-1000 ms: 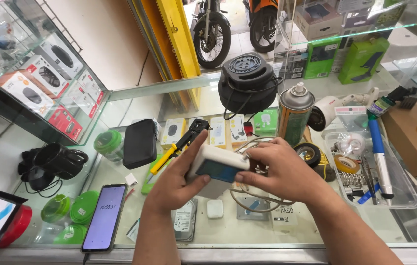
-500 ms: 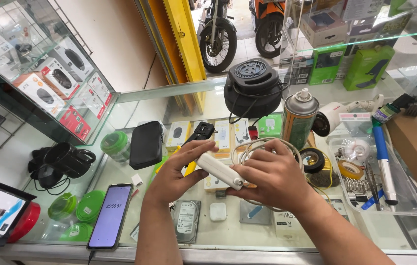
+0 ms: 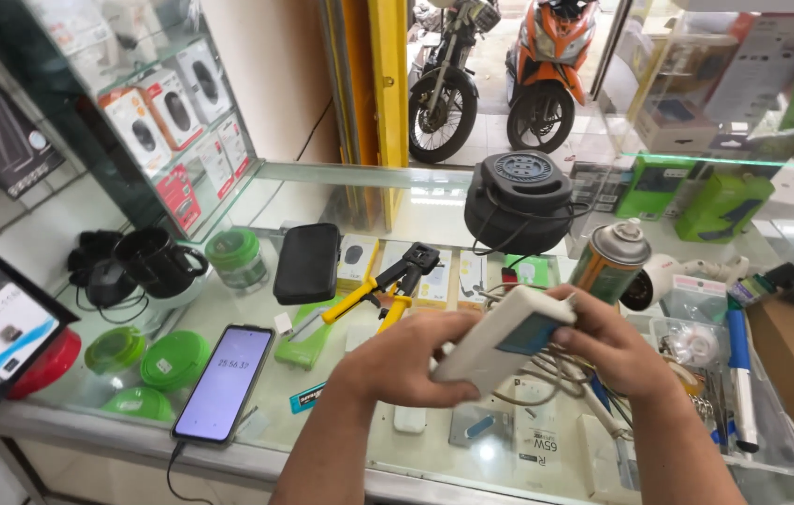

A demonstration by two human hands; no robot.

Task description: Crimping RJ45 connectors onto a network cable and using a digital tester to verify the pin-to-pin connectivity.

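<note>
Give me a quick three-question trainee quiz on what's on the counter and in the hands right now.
1. True or false: both hands hold the white box.
2. Which lies nearest the front edge of the glass counter? A) phone B) spray can C) black pouch
3. What tool with yellow handles lies behind the left hand?

Key:
1. True; the right hand grips its far end.
2. A
3. The pliers.

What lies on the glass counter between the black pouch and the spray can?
In the head view, yellow-handled crimping pliers lie on the counter between the black pouch and the spray can.
</note>
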